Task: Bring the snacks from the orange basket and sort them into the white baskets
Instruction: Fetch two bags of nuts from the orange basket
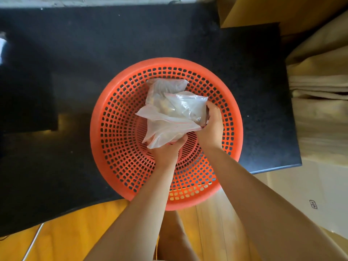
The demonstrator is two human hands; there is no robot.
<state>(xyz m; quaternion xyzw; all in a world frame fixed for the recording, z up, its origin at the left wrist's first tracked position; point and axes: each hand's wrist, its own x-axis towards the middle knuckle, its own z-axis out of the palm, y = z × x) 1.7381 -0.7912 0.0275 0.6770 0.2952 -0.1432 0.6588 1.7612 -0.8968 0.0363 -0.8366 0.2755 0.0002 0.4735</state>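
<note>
A round orange basket [116, 129] with a perforated wall sits on a black countertop, its near rim hanging over the counter's front edge. Inside it lie clear zip bags of snacks [169, 110], bunched together, some with a red seal line. My left hand [165, 149] grips the bags from below at their near end. My right hand [212, 125] grips them from the right side, fingers curled round the plastic. No white baskets are in view.
The black countertop [94, 53] extends left and back. A beige curtain [320, 91] hangs at the right. Wooden floor [75, 232] lies below the counter edge, with a thin white cable [32, 243] at the lower left.
</note>
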